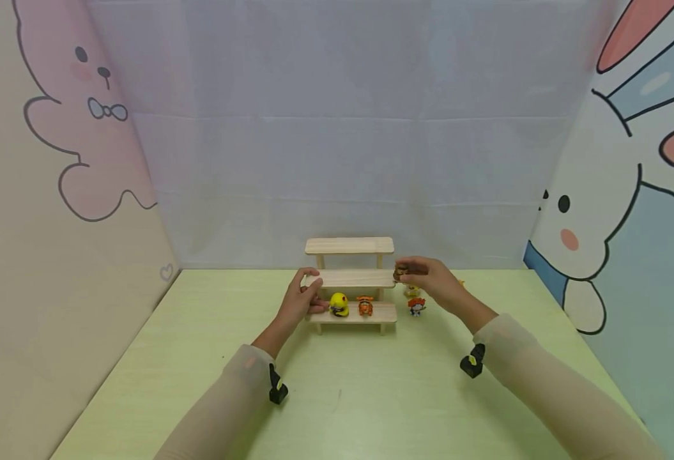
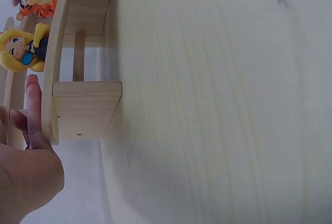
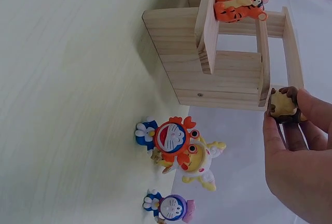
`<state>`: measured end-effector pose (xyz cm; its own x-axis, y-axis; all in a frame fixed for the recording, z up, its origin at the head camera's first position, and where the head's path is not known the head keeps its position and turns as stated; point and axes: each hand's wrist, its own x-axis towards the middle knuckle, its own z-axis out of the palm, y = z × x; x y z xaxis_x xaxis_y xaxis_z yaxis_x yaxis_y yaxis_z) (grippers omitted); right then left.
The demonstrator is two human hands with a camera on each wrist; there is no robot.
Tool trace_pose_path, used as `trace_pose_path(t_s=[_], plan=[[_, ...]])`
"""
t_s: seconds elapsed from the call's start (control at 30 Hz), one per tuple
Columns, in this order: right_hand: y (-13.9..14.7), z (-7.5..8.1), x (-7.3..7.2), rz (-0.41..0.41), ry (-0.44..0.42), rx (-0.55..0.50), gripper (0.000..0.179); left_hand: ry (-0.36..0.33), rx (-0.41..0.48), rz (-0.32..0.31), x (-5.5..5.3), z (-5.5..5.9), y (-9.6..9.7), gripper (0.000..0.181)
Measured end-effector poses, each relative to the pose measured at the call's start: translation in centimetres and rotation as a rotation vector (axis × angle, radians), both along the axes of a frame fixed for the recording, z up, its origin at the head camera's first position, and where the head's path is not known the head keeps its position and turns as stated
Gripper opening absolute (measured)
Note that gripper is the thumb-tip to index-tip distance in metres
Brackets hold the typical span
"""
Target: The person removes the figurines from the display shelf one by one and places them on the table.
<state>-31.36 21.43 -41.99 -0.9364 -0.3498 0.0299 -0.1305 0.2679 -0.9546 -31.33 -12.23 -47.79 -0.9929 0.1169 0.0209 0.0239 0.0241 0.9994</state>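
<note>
Brown figurine poised at the right end of the middle tier

The step in hand looks like setting small figurines out on the wooden stand (image 1: 351,279), with a third one now being brought up to it. Taking the stand's middle as the clock's centre in the head view, the right hand (image 1: 431,281) is at three o'clock. It pinches the brown figurine (image 3: 284,105) between thumb and fingers, just beside the end of the middle tier; whether figurine and board touch, I cannot tell.

The left hand (image 1: 300,301) is between eight and nine o'clock, thumb and forefinger gripping the middle tier's left end, apparently to steady the stand. On the lower tier sit the yellow-haired figurine (image 1: 339,305) at seven o'clock and the tiger figurine (image 1: 365,305) at five.

On the table (image 1: 337,390), the red-topped figurine (image 1: 416,307) stands at four o'clock, with a yellow figurine (image 1: 412,291) close behind it. The right wrist view also shows a purple-capped figurine (image 3: 173,207) at its own six o'clock.

The next move seems to call for carrying the brown figurine toward nine o'clock, over the board, then lowering it upright before letting go, while the left hand keeps the stand from sliding.
</note>
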Motion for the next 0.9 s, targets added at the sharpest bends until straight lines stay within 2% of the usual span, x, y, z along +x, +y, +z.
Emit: trace_pose_path(t_s=[0.33,0.9], plan=[[2.1,-0.3,0.7,-0.023,0.027,-0.001,0.046,-0.012,0.011,0.008,0.0,0.0,0.0,0.029],[5.1,-2.7,0.6,-0.043,0.041,0.019,0.045,-0.021,-0.002,-0.001,-0.1,0.0,-0.1,0.031]])
